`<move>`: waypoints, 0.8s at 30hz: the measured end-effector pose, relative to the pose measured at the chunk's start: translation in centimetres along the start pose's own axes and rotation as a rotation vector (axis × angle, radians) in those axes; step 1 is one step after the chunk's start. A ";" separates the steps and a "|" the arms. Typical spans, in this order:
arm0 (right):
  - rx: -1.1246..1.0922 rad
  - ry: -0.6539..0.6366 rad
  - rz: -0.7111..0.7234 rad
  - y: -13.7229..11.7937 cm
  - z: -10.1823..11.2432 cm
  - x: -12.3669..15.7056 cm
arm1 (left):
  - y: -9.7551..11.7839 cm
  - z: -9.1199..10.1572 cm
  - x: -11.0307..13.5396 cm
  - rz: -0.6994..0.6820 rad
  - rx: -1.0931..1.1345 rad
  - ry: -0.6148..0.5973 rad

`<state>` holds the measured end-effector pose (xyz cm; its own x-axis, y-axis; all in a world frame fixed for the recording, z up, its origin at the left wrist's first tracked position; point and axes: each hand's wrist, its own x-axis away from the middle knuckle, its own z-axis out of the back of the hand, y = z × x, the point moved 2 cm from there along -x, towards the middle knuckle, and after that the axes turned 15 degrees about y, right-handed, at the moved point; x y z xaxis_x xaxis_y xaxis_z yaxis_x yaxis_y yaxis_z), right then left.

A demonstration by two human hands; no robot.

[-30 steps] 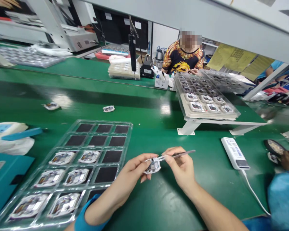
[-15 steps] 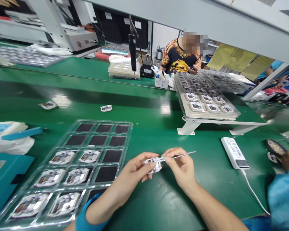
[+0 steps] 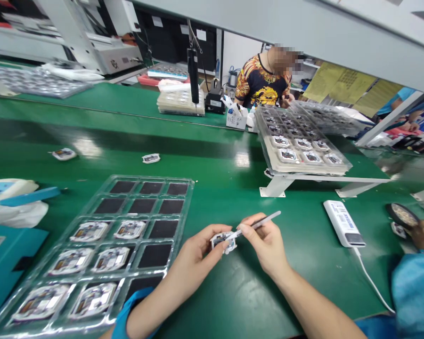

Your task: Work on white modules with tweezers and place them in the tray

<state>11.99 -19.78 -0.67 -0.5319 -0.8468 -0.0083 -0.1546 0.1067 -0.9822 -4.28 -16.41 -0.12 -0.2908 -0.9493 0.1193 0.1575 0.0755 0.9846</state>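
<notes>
Fingers of the left hand (image 3: 198, 247) curl closed around a small white circuit module (image 3: 222, 242) over the green workbench (image 3: 215, 292). The right hand (image 3: 265, 245) pinches slim tweezers (image 3: 263, 221), their tips on the module. Just left of the hands lies a clear blister tray (image 3: 148, 178) holding similar modules.

Bright, even light seemingly from overhead, white glare patches on the glossy green counter (image 3: 240, 160), strong fisheye bending toward the edges.
</notes>
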 end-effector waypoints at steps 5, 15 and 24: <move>-0.012 0.013 -0.011 0.0 0.0 0.0 | -0.1 0.0 0.1 -0.016 -0.007 0.000; -0.050 0.018 0.039 -0.2 0.1 0.0 | -1.0 0.0 0.3 -0.019 -0.031 -0.043; -0.047 0.015 0.053 -0.4 0.2 0.1 | -0.8 0.0 0.2 -0.021 -0.008 -0.035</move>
<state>12.18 -19.98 -0.30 -0.5530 -0.8312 -0.0570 -0.1642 0.1758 -0.9706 -4.52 -16.68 -0.86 -0.3269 -0.9394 0.1035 0.1586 0.0534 0.9859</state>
